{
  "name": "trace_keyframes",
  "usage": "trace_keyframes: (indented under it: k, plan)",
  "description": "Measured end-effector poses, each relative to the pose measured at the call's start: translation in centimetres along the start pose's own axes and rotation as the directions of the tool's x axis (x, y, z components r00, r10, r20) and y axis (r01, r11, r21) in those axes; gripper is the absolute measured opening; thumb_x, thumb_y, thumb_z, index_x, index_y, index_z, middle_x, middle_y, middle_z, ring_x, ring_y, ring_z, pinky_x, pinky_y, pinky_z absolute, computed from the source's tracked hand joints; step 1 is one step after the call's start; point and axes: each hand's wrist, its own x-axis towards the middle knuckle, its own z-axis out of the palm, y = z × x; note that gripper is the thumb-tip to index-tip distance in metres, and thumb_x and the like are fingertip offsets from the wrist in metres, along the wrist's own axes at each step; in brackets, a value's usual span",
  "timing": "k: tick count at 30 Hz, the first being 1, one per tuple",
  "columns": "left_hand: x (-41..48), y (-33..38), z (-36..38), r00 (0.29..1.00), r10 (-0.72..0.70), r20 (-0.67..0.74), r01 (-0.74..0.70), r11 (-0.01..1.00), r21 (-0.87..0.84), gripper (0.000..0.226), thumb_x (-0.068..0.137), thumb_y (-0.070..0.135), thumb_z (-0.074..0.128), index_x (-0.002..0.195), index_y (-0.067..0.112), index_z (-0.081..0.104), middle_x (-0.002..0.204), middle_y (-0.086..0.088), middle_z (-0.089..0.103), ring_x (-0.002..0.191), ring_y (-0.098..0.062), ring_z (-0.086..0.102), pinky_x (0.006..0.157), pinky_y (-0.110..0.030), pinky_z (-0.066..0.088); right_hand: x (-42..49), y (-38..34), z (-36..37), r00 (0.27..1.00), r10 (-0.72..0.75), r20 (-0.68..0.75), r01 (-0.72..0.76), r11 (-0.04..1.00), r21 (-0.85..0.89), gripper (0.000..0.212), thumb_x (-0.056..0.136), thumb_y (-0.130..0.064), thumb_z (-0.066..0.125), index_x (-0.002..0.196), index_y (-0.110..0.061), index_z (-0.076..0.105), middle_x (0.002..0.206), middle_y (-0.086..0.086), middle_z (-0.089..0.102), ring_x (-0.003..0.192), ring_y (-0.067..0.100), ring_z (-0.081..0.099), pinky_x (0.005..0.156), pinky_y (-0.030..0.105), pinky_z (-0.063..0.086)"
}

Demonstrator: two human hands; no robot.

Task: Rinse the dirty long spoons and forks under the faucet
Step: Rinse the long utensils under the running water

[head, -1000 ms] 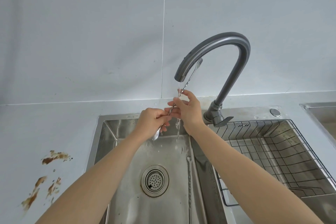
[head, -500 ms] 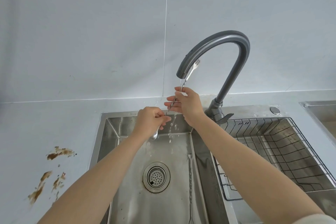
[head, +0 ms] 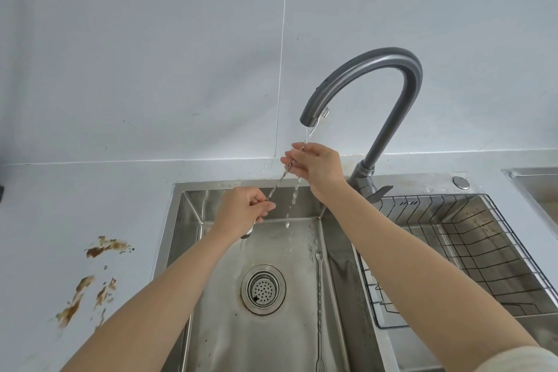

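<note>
A long twisted-handle utensil runs diagonally under the grey faucet, its fork end right beside the spout. My left hand grips its lower end, where a spoon bowl pokes out below the fist. My right hand pinches the upper shaft, fingers in the water stream. A second long utensil lies on the sink floor along the right wall.
The steel sink has a round drain strainer. A black wire rack fills the right basin. Brown smears stain the counter on the left. A second sink's edge shows at far right.
Both hands hold the same utensil under the stream. My right hand has slid slightly up the shaft toward the fork end. The view has tilted a little.
</note>
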Motion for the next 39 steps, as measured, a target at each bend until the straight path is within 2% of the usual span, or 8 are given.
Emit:
trace_keyframes:
  k: [3,7,16,21,27,30,34,39]
  plan:
    - [-0.2,-0.5,-0.2,1.0,0.004,-0.006,-0.004,1.0,0.001,0.012,0.08,0.013,0.069,0.071,0.007,0.067,0.055,0.006,0.06,0.036,0.008,0.054,0.056,-0.021,0.052,-0.1,-0.2,-0.1,1.0,0.02,-0.012,-0.019,0.997,0.074,0.012,0.087,0.005,0.056,0.08,-0.004,0.056,0.073,0.012,0.061,0.05,0.011,0.066,0.061,0.022,0.059]
    - [-0.7,-0.5,-0.2,0.999,0.036,-0.014,-0.036,0.999,0.035,0.015,0.081,0.011,0.068,0.077,-0.003,0.069,0.052,0.005,0.057,0.033,0.007,0.051,0.043,-0.01,0.041,-0.2,-0.1,0.0,0.998,0.052,-0.038,-0.051,0.998,0.037,0.024,0.095,-0.015,0.049,0.074,-0.005,0.054,0.068,0.01,0.062,0.047,0.011,0.066,0.052,0.021,0.057]
    - [-1.6,-1.8,-0.1,0.993,0.081,-0.085,-0.074,0.994,0.078,0.015,0.079,0.01,0.07,0.075,-0.004,0.068,0.049,0.009,0.052,0.041,0.014,0.054,0.044,-0.004,0.038,-0.6,0.0,-0.5,0.998,0.057,-0.023,-0.053,0.987,0.152,0.018,0.089,0.0,0.056,0.072,-0.005,0.057,0.058,0.002,0.066,0.052,0.011,0.068,0.058,0.021,0.058]
    - [-2.1,-2.4,-0.4,0.99,0.111,-0.083,-0.097,0.982,0.162,0.017,0.082,0.013,0.067,0.074,-0.002,0.068,0.048,0.011,0.051,0.041,0.0,0.05,0.053,-0.013,0.037,-0.7,0.6,-0.3,0.994,0.103,-0.024,-0.1,0.989,0.104,0.024,0.096,-0.018,0.049,0.076,-0.008,0.058,0.073,0.006,0.064,0.051,0.009,0.067,0.057,0.022,0.056]
    - [-2.4,-4.1,-1.0,0.986,0.14,-0.088,-0.119,0.972,0.205,0.018,0.083,0.012,0.065,0.072,-0.003,0.064,0.061,-0.022,0.067,0.061,-0.034,0.064,0.066,-0.041,0.051,-0.6,0.1,-0.6,0.991,0.129,0.045,-0.132,0.988,0.082,0.013,0.089,0.0,0.055,0.078,-0.005,0.059,0.069,0.006,0.064,0.051,0.008,0.067,0.06,0.021,0.057]
    - [-2.6,-4.3,-1.3,0.984,0.153,-0.087,-0.129,0.963,0.236,0.018,0.084,0.013,0.064,0.074,-0.002,0.065,0.064,-0.022,0.068,0.062,-0.033,0.065,0.065,-0.036,0.05,-0.7,0.1,-0.6,0.992,0.124,0.024,-0.126,0.988,0.093,0.015,0.087,0.003,0.057,0.075,-0.005,0.057,0.067,0.006,0.062,0.048,0.009,0.066,0.057,0.02,0.057]
    - [-2.9,-4.3,-1.5,0.977,0.2,-0.072,-0.171,0.939,0.299,0.021,0.086,0.014,0.062,0.074,-0.002,0.064,0.059,-0.02,0.066,0.055,-0.03,0.059,0.058,-0.033,0.047,-0.6,0.6,-0.4,0.989,0.147,-0.032,-0.146,0.989,0.036,0.027,0.098,-0.021,0.042,0.079,-0.007,0.055,0.07,0.008,0.064,0.049,0.011,0.066,0.053,0.022,0.055]
    - [-3.2,-4.4,-1.7,0.97,0.239,-0.049,-0.203,0.9,0.385,0.024,0.088,0.014,0.06,0.071,-0.003,0.063,0.042,0.015,0.034,0.041,-0.014,0.036,0.046,-0.016,0.026,-0.4,0.5,-0.7,0.994,0.106,-0.02,-0.105,0.994,0.031,0.016,0.094,-0.009,0.049,0.081,-0.007,0.058,0.076,0.009,0.065,0.06,0.013,0.067,0.063,0.022,0.057]
